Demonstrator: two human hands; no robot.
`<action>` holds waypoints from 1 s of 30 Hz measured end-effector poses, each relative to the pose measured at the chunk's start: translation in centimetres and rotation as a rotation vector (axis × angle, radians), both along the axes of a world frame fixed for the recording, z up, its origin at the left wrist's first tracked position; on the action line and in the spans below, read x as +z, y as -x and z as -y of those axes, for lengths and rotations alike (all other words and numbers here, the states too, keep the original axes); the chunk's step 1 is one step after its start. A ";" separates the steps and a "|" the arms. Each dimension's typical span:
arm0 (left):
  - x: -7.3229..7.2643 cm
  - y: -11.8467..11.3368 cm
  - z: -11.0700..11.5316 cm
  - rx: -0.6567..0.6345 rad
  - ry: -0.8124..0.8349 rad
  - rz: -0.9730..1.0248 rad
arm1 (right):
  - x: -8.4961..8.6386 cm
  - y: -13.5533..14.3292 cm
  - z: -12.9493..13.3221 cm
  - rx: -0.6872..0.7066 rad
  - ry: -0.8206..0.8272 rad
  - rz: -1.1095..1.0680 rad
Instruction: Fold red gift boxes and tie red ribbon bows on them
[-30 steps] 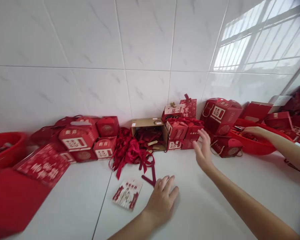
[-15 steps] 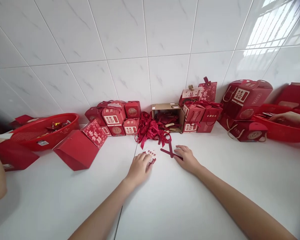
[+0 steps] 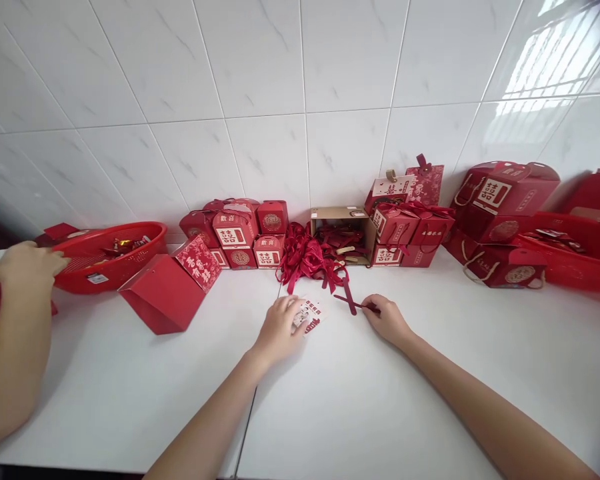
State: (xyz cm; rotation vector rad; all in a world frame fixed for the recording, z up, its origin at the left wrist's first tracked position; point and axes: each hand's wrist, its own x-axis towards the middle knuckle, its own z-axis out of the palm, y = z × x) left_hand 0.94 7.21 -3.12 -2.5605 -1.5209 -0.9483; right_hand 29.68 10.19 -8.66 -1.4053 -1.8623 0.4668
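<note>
My left hand [image 3: 280, 328] is curled at the left edge of a small white card [image 3: 312, 315] with red print, the thumb and fingers on either side of it. The card lies close to the tabletop. My right hand [image 3: 387, 320] pinches the near end of a dark red strap [image 3: 364, 305] between thumb and fingertips. A second dark red strap [image 3: 349, 293] crosses it just left of the hand. Behind the card sits a heap of red ribbons [image 3: 303, 259], beside an open cardboard box [image 3: 337, 213] holding more straps.
Red gift boxes [image 3: 235, 230] are stacked along the tiled wall, with more boxes [image 3: 413, 233] to the right. An opened red box [image 3: 163, 293] stands at left. Red baskets [image 3: 87, 283] [image 3: 580, 267] flank the table. Another person's arm [image 3: 17, 320] reaches in at far left.
My right hand has closed on a strap and its angle has shifted. More of the card shows by my left hand. A person's arm has come in at left; a hand has left the right basket.
</note>
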 end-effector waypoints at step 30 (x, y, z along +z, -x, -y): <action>5.6 0.4 8.4 0.033 0.062 0.733 | 7.4 6.8 7.5 0.480 -0.311 -0.291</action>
